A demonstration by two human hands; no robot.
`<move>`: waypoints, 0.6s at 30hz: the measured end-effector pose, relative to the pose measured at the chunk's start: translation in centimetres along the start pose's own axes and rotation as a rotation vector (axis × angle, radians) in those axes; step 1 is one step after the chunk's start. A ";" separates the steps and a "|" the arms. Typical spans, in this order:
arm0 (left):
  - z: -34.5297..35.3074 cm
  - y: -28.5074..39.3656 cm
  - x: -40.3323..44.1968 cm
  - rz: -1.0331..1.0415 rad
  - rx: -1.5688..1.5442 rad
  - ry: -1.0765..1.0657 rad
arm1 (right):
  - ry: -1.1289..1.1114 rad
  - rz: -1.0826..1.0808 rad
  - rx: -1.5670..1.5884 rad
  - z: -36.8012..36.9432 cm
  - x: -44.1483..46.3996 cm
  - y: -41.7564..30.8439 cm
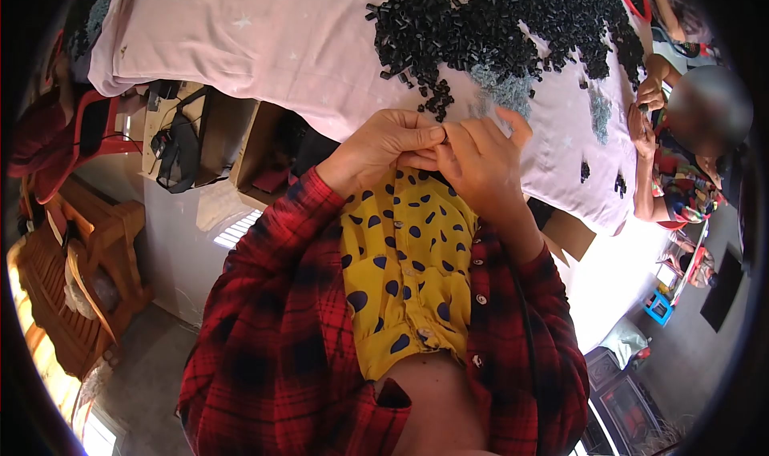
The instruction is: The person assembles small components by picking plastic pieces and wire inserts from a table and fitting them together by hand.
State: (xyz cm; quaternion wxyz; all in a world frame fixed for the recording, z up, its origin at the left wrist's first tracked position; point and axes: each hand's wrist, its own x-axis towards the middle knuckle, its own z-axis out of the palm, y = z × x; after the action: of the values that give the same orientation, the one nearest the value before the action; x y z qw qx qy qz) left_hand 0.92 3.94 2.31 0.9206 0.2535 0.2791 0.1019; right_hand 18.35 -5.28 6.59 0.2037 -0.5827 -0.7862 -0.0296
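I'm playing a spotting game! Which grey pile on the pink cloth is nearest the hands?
The larger grey pile, just beyond the right hand and touching the big black heap. The other grey pile is smaller, farther to the right.

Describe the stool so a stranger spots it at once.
From the pink cloth, look past its lower right corner to the grey floor. The stool is there, near a pale bag, set apart by its bright blue.
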 end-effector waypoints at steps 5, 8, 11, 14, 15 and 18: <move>-0.6 -0.1 0.3 0.041 -0.034 0.108 | 0.002 0.113 0.168 0.5 -0.1 0.5; -2.0 0.7 0.5 0.073 -0.095 0.130 | -0.039 0.216 0.167 0.3 -0.7 1.6; -2.9 2.1 0.5 0.124 -0.175 0.186 | -0.024 0.216 0.118 0.1 -1.8 2.9; -3.5 2.1 1.6 0.253 0.157 0.367 | -0.022 0.273 0.145 -0.2 -2.3 3.1; -3.7 2.0 2.3 0.355 0.486 0.507 | -0.021 0.274 0.144 0.0 -2.4 3.0; -4.4 1.2 3.3 0.652 1.092 0.617 | -0.001 0.290 0.126 0.3 -3.0 3.0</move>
State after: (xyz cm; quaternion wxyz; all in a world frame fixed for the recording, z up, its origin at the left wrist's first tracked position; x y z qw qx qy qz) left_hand 1.09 7.85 -1.68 0.4634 0.7092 0.4483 0.2852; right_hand 21.83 -6.99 4.68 0.2416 -0.6763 -0.6941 0.0497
